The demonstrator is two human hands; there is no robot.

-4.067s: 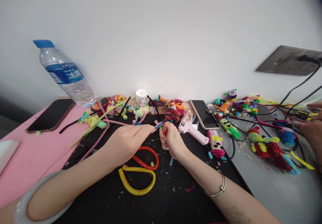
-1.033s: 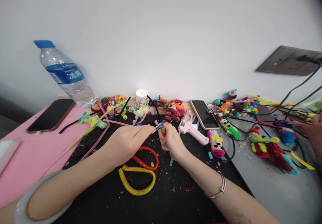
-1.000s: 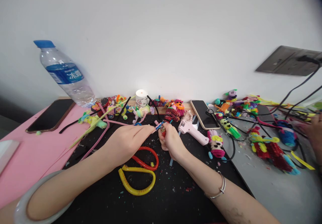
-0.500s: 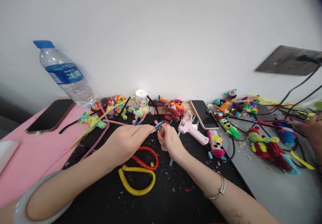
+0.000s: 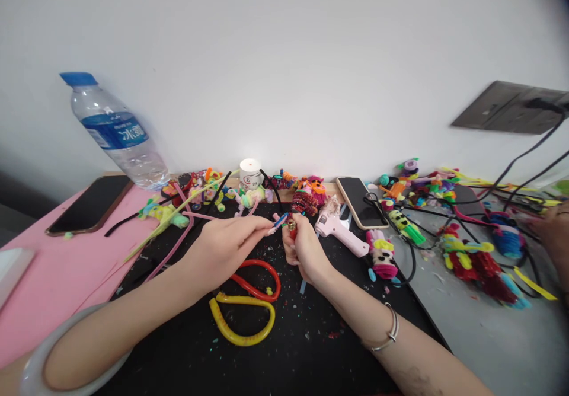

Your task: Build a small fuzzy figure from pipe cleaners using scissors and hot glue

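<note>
My left hand (image 5: 224, 245) pinches a small blue and pink fuzzy piece (image 5: 278, 223) between thumb and fingertips. Close beside it, my right hand (image 5: 306, 245) is closed round a small red and gold item (image 5: 292, 229), mostly hidden by the fingers. Below my left hand, scissors with red and yellow handles (image 5: 242, 341) lie on the black mat (image 5: 311, 354); their blades are out of sight. A pale pink glue gun (image 5: 341, 234) rests just right of my right hand. Behind the hands sits a dark red fuzzy coil (image 5: 304, 202).
Along the wall stand a water bottle (image 5: 118, 132), a white roll (image 5: 251, 175) and several fuzzy figures. Phones lie at left (image 5: 91, 205) and centre right (image 5: 362, 202). Black cables cross the right side, where another person's hand (image 5: 555, 230) shows at the edge.
My hands have drawn slightly apart. My right hand has shifted a little to the right, and more of the red and gold item shows.
</note>
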